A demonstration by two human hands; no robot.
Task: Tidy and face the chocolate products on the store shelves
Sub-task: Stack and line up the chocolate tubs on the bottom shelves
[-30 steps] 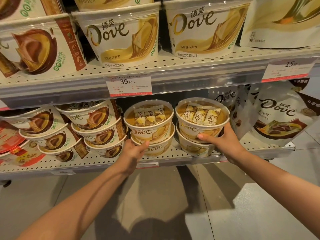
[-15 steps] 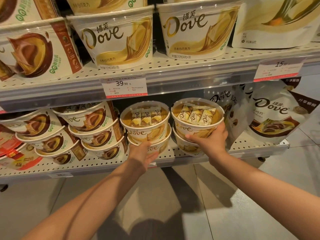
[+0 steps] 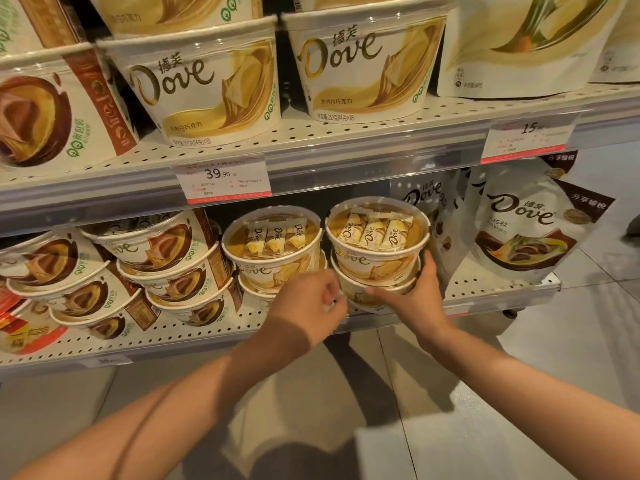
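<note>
My left hand (image 3: 313,303) has come across from the neighbouring stack and now sits loosely curled at the left flank of the lower tub (image 3: 372,296), fingers (image 3: 332,289) at its wall; whether they grip I cannot tell. My right hand (image 3: 414,296) has slid round from the top tub's front to cup the right side of this stack, thumb up against the top tub (image 3: 377,240) and fingers wrapped under onto the lower one. So I judge both hands now bracket one stack, ready to turn or square it so the logo faces out. Just left of my left hand stands the second white stack (image 3: 273,251), logo forward. Beyond my right hand lean the pouches (image 3: 526,223); above, the price tag (image 3: 225,180).
</note>
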